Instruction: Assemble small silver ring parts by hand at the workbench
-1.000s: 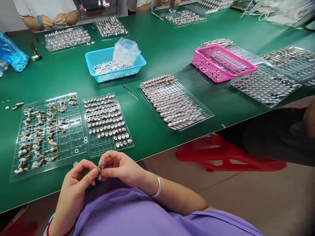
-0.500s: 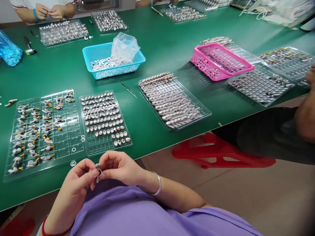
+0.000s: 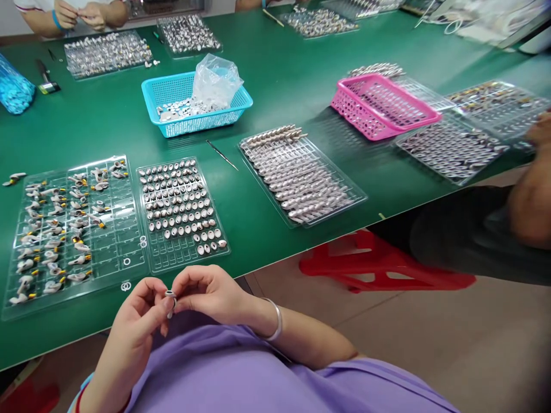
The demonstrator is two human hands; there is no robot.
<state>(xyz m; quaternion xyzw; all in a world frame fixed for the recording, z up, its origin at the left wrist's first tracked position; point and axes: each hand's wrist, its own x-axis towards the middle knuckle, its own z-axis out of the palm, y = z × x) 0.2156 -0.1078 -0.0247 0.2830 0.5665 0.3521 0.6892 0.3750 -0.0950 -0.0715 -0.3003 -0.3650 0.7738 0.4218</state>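
Observation:
Just in front of the table's edge, my left hand (image 3: pixel 140 315) pinches a small white earbud shell (image 3: pixel 170 293) with a dark inside between thumb and fingertips. My right hand (image 3: pixel 210 295) closes on the same shell from the other side, thumb and index finger at its edge. Part of the shell is hidden by the fingers. Beyond my hands lies a clear tray (image 3: pixel 163 264) with rows of white oval shells. To its left, a larger clear tray (image 3: pixel 114 255) carries earbud pieces with yellow tabs.
Tweezers (image 3: pixel 221 155) lie near a blue basket (image 3: pixel 196 127) of small white parts and a plastic bag (image 3: pixel 217 80). To the right are a tray of stem pieces (image 3: pixel 301 178), a pink basket (image 3: pixel 383 129) and a red stool (image 3: pixel 379 264). Co-workers' hands (image 3: pixel 81 16) show across the table.
The held shell has tilted slightly, so its dark oval opening now shows on top. Both hands stay nearly in place; the whole view has shifted a little.

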